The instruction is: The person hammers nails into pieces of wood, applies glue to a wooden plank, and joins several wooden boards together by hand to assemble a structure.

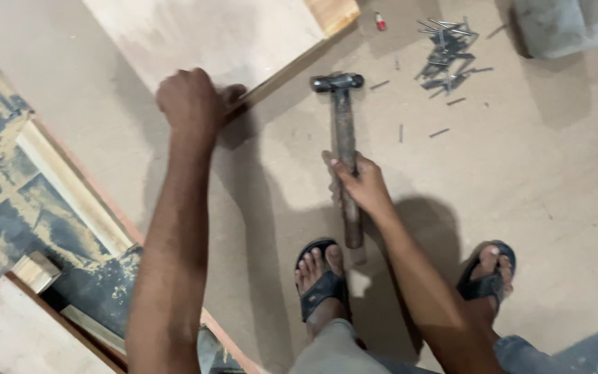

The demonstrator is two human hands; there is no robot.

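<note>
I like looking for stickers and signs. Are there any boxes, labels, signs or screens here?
No boxes, labels, signs or screens show here.
The left hand grips the edge of a pale wooden board.
The right hand holds a hammer.
Grey nails lie piled on the floor.

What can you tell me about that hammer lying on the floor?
The hammer has a dark metal head with a worn, rusty-looking handle, probably wood. It lies flat on the pale brown board floor, head pointing away from the person, handle end near their sandalled foot. The right hand grips the handle at about the middle. The left hand does not touch it; it rests on the edge of a plywood panel. A pile of nails lies apart, to the right of the head.
</note>
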